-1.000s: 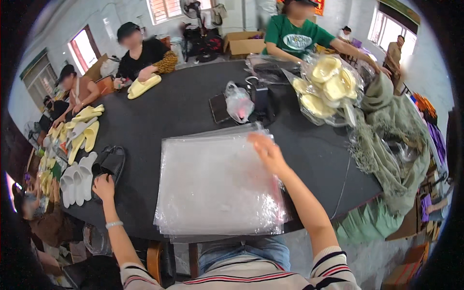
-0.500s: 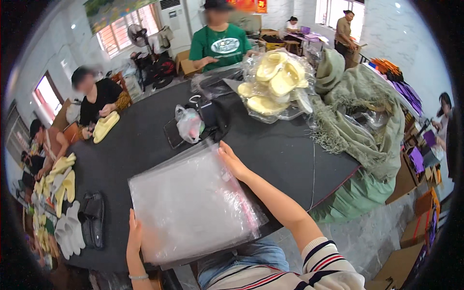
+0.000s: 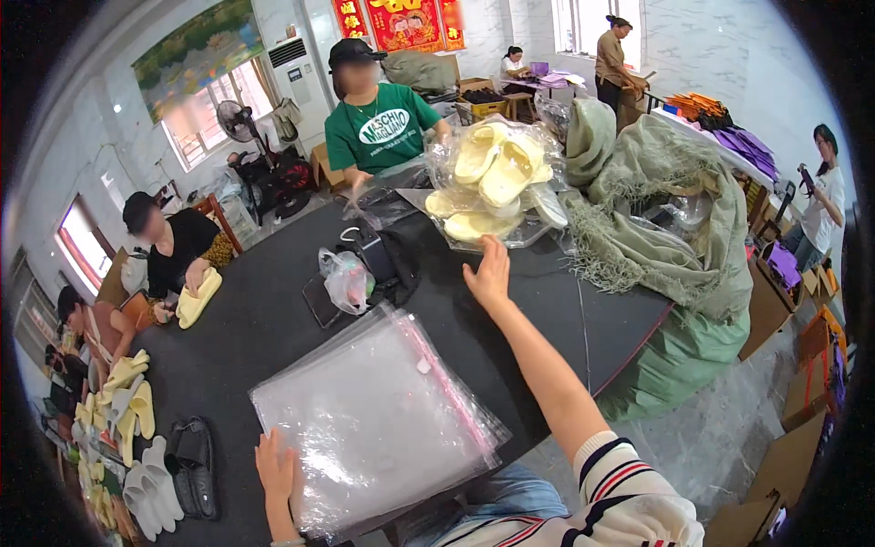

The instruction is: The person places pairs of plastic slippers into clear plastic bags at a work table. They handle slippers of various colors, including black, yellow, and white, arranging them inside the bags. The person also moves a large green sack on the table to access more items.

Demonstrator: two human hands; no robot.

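A stack of clear plastic bags [image 3: 374,428] with a pink zip strip along the right side lies at the table's near edge. My left hand [image 3: 276,467] rests with fingers stretched at the stack's left edge. Beyond the stack, my right hand [image 3: 490,273] reaches out with fingers apart, just short of a pile of pale yellow slippers [image 3: 501,173] in clear bags; it holds nothing. Left of that pile are a small tied plastic bag [image 3: 346,281] and a dark pouch [image 3: 387,260].
A frayed green woven sack [image 3: 665,219] covers the table's right end. Black slippers [image 3: 192,469], grey slippers [image 3: 150,488] and several yellow slippers [image 3: 128,392] lie at the left. Across the table stands a person in a green shirt [image 3: 383,132]. Cardboard boxes [image 3: 747,510] stand on the floor at right.
My right hand has left the bag stack and moved forward to the bagged slippers. My left hand has spread at the stack's left edge. The view has tilted up.
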